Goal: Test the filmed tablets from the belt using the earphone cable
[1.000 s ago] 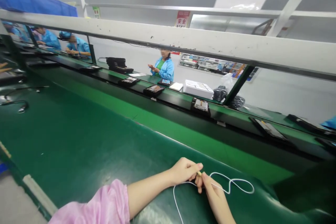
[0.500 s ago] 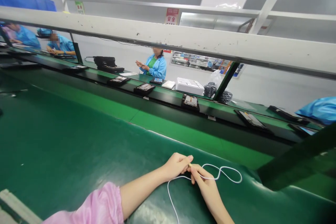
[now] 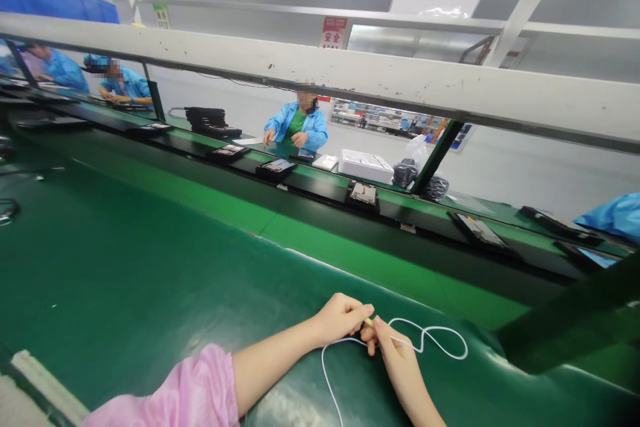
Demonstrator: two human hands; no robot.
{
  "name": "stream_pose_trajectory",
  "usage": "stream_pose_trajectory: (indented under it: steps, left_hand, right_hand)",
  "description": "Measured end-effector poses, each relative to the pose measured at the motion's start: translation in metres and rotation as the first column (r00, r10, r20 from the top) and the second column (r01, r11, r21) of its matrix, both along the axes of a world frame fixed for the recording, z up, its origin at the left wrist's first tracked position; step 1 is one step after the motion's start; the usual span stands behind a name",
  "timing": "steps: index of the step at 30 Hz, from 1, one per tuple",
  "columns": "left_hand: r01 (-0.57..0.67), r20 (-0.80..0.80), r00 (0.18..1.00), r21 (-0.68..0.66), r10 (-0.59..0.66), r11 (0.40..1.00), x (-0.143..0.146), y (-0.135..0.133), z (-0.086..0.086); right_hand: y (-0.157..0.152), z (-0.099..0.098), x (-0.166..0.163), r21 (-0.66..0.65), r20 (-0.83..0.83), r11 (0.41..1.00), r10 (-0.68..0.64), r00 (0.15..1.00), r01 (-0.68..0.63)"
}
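Over the green bench mat (image 3: 165, 300), my left hand (image 3: 341, 321) is closed, thumb against curled fingers. A small pale yellow piece (image 3: 369, 323) shows at its thumb tip, in the gap between the two hands; its kind is too small to make out. My right hand (image 3: 400, 361) faces it, thumb and fingers pinched on a thin white cable (image 3: 453, 329). The cable loops out to the right of that hand, and another length runs from between the hands down to the bottom edge. The fingertips partly hide where the cable meets the yellow piece.
Beyond the bench runs a dark conveyor line (image 3: 320, 199) carrying several black trays with devices (image 3: 363, 193). A co-worker in blue (image 3: 315, 128) sits behind it, near a white box (image 3: 366, 165). A green post (image 3: 565, 313) stands at the right; a pale strip (image 3: 47, 387) lies lower left.
The view has shifted slightly, moving the scene a little rightward. My hands keep nearly the same pose, with a bit more yellow showing between them. The co-worker opposite has lowered both hands towards the table.
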State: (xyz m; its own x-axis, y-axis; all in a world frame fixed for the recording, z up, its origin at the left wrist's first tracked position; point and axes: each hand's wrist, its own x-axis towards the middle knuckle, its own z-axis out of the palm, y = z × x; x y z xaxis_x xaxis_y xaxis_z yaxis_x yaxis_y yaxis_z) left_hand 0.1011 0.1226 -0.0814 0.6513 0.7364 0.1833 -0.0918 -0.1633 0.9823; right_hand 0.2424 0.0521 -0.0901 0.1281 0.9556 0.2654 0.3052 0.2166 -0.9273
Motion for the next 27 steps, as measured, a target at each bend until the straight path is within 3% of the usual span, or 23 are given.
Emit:
stream_pose_trajectory:
  steps: [14,27]
  left_hand:
    - [0.002,0.000,1.000,0.001,-0.002,1.000,-0.001,0.001,0.000]
    - [-0.004,-0.013,1.000,-0.007,0.004,1.000,-0.001,0.000,0.002]
  right_hand:
    - [-0.001,0.004,-0.003,-0.022,0.031,1.000,0.020,0.999,-0.019]
    - [0.013,-0.021,0.013,0.032,0.069,0.999,0.026,0.997,-0.028]
